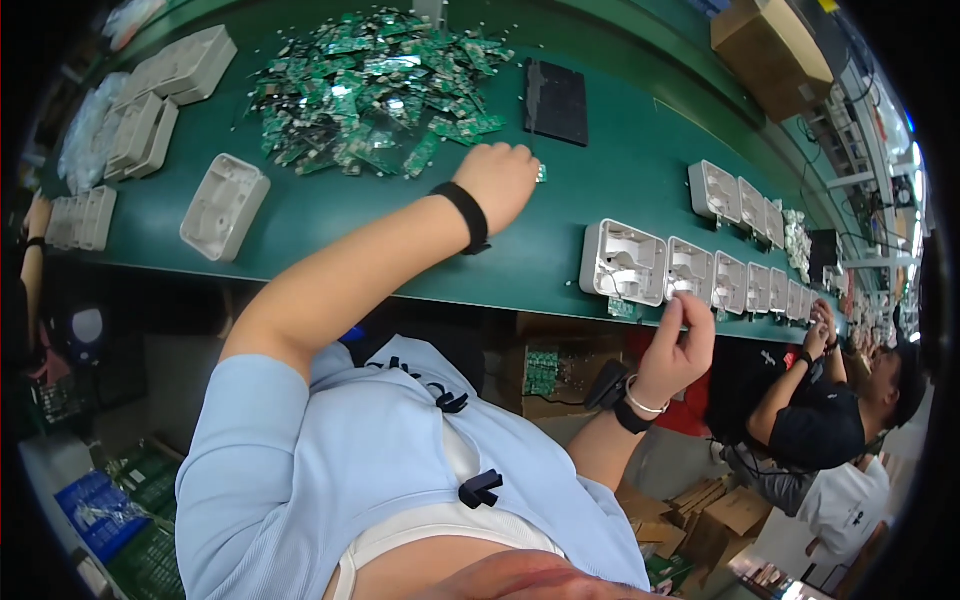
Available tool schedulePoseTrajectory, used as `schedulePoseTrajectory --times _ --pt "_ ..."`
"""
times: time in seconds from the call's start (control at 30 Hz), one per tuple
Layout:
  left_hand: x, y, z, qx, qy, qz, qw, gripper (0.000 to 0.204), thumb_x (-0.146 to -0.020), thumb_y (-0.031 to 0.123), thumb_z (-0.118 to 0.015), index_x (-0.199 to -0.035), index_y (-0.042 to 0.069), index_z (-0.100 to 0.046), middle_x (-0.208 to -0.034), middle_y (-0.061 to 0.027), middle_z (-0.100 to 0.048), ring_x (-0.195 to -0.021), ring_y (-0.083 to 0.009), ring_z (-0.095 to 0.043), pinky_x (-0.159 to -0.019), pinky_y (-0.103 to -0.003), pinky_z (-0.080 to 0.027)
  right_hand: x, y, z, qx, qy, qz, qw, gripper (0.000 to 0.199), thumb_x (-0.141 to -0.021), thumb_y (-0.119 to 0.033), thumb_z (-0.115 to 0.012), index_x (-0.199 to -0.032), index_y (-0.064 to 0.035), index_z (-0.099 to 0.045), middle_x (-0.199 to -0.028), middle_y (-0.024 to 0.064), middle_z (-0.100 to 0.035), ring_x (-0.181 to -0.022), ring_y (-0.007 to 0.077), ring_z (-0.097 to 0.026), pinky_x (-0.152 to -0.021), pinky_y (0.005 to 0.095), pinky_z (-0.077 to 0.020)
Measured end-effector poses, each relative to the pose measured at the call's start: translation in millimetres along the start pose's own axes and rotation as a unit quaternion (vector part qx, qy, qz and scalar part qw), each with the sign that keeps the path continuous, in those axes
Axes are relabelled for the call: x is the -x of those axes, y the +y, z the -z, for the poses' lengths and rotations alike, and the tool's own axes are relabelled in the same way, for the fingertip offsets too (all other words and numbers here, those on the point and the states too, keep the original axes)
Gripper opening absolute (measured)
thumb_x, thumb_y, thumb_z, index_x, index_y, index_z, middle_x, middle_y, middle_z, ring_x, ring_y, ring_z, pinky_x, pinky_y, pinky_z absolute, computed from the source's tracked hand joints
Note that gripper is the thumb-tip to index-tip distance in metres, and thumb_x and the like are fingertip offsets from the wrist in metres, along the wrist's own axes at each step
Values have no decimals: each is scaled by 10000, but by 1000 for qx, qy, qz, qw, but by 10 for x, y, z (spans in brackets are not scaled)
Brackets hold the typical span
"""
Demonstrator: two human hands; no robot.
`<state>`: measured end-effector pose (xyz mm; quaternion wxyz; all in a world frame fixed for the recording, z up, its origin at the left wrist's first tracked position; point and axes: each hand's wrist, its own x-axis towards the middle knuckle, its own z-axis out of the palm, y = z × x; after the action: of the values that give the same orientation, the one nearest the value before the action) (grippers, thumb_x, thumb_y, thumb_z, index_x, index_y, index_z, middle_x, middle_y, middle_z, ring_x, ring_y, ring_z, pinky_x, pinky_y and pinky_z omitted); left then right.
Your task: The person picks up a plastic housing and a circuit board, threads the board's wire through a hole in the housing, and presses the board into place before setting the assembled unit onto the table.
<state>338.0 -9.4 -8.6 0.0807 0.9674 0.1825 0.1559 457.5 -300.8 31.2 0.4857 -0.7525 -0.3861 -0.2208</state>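
Beside white housings [690, 266], the right hand [682, 345] seems pinched.

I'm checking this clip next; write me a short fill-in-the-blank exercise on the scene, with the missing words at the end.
1. The heap of small green circuit boards lies on a smooth tabletop coloured ____.
2. The flat, black, rectangular slab lies to the heap's ____ (left/right) in the picture.
3. The bare left hand has a black band around its ____.
4. The bare right hand, by the long row of open white plastic housings, appears ____ (higher/lower) than the left.

Missing words: green; right; wrist; lower.
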Motion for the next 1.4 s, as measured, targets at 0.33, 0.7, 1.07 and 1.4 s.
schedulePoseTrajectory --times 0.33,0.7,1.07,1.4 --pt "918 -125 781 224 -86 -75 968 227 -907 102 -717 -1117 26 -681 -1051 -160 -675 -1028 -378 -658 -875 -472 -533 -159 -860 -933 -92 -229 153 957 455 -880 95 -709 -1318 -24 -678 -1364 178 -631 -862 264 -669 -775 347 -551" --pt "1910 -788 1173 457 -316 -112 824 207 -955 78 -696 -1131 -31 -677 -1050 -173 -667 -945 -354 -654 -848 -441 -510 97 -1541 -1644 -200 -448 375 787 219 -866 41 -750 -1062 -36 -690 -1309 150 -688 -1049 347 -695 -833 400 -575" --pt "2837 -1171 1628 366 54 208 906 610 -871 182 -849 -1406 23 -604 -1230 -106 -640 -993 -216 -610 -872 -360 -497 311 -1330 -1769 -335 -538 -157 757 97 -1014 -60 -685 -1110 -49 -686 -1164 127 -736 -927 234 -728 -771 314 -585" --pt "3113 -1753 1233 149 209 367 894 1097 -641 311 -997 -1512 -44 -432 -1449 -262 -566 -1322 -376 -586 -1125 -457 -463 296 -683 -1520 -687 -309 -452 478 121 -1103 -102 -581 -1194 -63 -649 -1242 95 -656 -1019 166 -692 -805 270 -573"
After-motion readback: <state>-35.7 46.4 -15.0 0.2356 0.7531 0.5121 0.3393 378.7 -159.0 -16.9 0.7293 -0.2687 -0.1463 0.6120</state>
